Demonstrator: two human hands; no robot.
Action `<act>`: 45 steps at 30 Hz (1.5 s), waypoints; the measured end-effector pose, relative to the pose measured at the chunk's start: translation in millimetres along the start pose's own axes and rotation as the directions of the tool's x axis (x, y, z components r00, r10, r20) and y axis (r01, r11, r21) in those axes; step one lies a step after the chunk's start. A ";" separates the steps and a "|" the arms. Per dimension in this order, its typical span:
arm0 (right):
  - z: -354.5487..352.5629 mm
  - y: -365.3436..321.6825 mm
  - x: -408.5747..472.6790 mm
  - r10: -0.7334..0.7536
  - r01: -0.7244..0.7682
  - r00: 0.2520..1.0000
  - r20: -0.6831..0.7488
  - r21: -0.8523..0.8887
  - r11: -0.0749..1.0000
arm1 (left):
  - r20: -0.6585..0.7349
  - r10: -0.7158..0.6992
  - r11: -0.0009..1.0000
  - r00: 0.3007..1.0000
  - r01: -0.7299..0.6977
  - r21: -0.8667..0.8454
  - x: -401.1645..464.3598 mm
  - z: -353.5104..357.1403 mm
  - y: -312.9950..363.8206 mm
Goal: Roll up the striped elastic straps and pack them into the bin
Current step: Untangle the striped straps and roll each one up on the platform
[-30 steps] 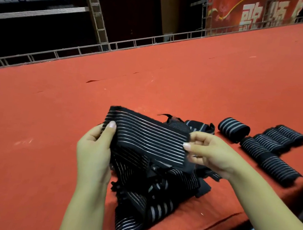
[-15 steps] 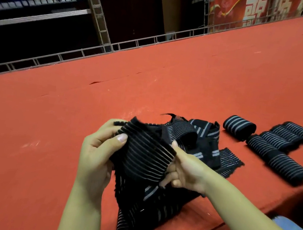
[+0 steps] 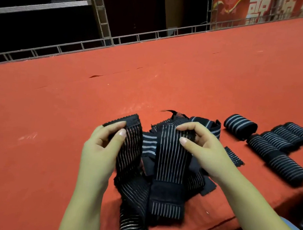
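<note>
1. Between your hands, the strap (image 3: 170,156) loops, its length running toward you over the pile (image 3: 192,176).
2. Your left hand (image 3: 102,147) pinches one end; your right hand (image 3: 202,148) pinches the other.
3. No bin shows.

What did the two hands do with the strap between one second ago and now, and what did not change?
The left hand and right hand turned the striped strap from stretched sideways to hanging in a loop, each hand now pinching one end near the pile. The rolled straps on the red cloth stayed put.
</note>
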State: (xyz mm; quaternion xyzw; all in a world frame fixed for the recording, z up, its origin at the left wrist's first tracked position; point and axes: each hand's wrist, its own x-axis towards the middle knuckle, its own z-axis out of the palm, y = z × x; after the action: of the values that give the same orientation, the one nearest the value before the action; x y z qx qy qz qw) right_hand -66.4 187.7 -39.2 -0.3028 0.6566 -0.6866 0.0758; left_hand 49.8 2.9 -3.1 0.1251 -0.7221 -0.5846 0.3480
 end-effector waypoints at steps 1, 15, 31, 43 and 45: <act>1.4 -3.5 -2.2 -0.016 0.016 1.000 0.020 0.039 0.999 | -0.018 -0.011 1.000 1.000 0.011 0.003 -1.3 2.4 -2.7; 42.0 -4.9 -31.6 0.077 -0.063 0.997 -0.030 0.342 0.937 | 0.121 -0.253 0.903 0.960 0.279 -0.327 -43.6 28.9 -18.6; 50.2 -5.0 -32.3 0.032 0.013 0.991 -0.126 0.340 0.940 | 0.189 -0.125 0.906 0.974 0.190 -0.377 -56.0 26.1 -19.0; 54.5 -0.7 -34.8 -0.153 0.170 0.943 -0.296 0.031 0.985 | -0.011 -0.062 0.943 0.998 0.055 -0.329 -53.5 31.5 -18.7; 52.7 -1.0 -33.7 -0.176 0.185 0.928 -0.329 -0.004 0.983 | -0.003 -0.052 0.941 0.999 0.048 -0.335 -52.9 32.0 -18.9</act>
State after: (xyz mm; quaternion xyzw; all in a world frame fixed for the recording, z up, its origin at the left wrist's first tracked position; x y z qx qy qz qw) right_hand -11.8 159.6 -51.4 -0.2422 0.6202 -0.7402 -0.0939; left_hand 63.2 52.8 -41.9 0.0857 -0.6071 -0.7066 0.3533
